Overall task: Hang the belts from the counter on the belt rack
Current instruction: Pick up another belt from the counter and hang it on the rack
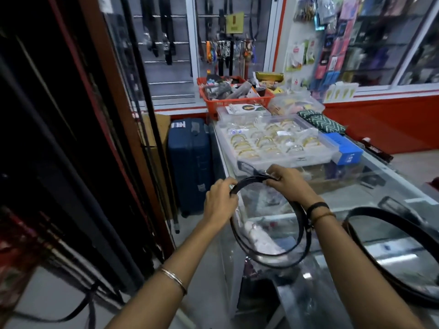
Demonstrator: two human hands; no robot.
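A black belt [300, 241] hangs in a coiled loop above the left end of the glass counter [370, 198]. My left hand [219, 201] grips the loop's upper left side. My right hand [285, 181] pinches its top, where the buckle end seems to be, half hidden by my fingers. A second black belt [370, 252] lies curled on the counter at the right, partly cut off by the frame. Many dark belts [78, 176] hang in a dense row on the rack at the left.
A clear tray of bangles [273, 141] and a blue box [344, 148] sit on the counter beyond my hands. A red basket [235, 100] stands farther back. A blue suitcase [190, 162] stands on the floor between rack and counter.
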